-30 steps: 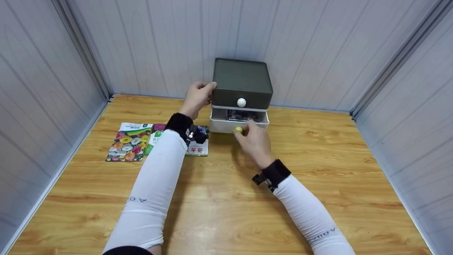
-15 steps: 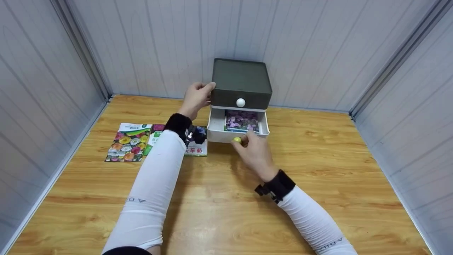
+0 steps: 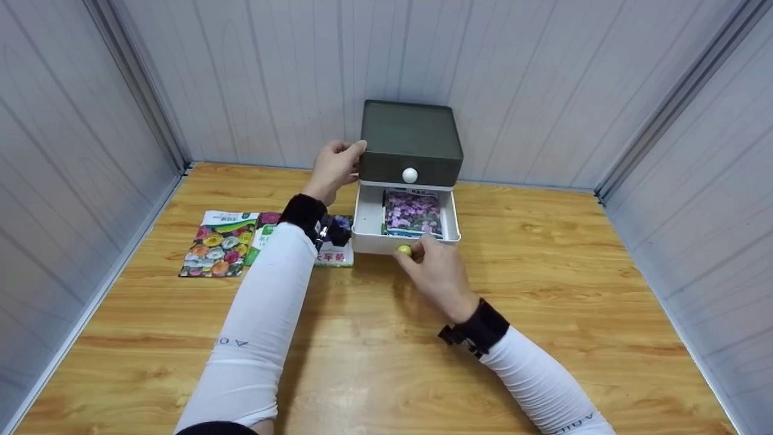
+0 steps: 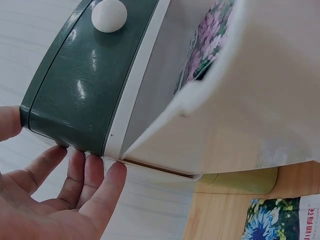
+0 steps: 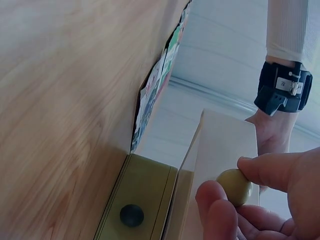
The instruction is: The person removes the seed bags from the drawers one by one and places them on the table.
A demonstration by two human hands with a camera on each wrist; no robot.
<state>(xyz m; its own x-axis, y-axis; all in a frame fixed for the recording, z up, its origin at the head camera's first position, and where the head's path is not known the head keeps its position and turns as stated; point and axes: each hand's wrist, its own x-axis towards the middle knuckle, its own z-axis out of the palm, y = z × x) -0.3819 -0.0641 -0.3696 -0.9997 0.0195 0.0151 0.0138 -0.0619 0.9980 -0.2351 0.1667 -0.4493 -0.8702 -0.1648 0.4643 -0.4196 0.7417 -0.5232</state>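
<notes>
1. Closest to us are our white sleeves (image 3: 247,326), with black wrist straps (image 3: 303,211), reaching over the wooden surface (image 3: 362,374).
2. Next up is our right hand (image 3: 438,272). Grip's narrow on this one: we've got the yellow knob (image 3: 404,250) pinched between thumb and fingers.
3. That knob is on the front of the white drawer (image 3: 373,243), which sits well out of the cabinet (image 3: 413,128).
4. Off to the left we've got a row of flower packets (image 3: 214,246) lying flat, partly hidden by our left arm.
5. In the drawer there's a purple-flower packet (image 3: 413,212), picture side up.
6. Below it, our right wrist view shows an olive bottom drawer (image 5: 147,180) with a dark knob (image 5: 131,215).
7. Our left hand (image 3: 332,170) holds the cabinet's left front corner, thumb at the top edge, fingers spread along the side.
8. Up top, we see a dark green front with a white knob (image 3: 410,175), then pale wall panels (image 3: 290,72) behind.
</notes>
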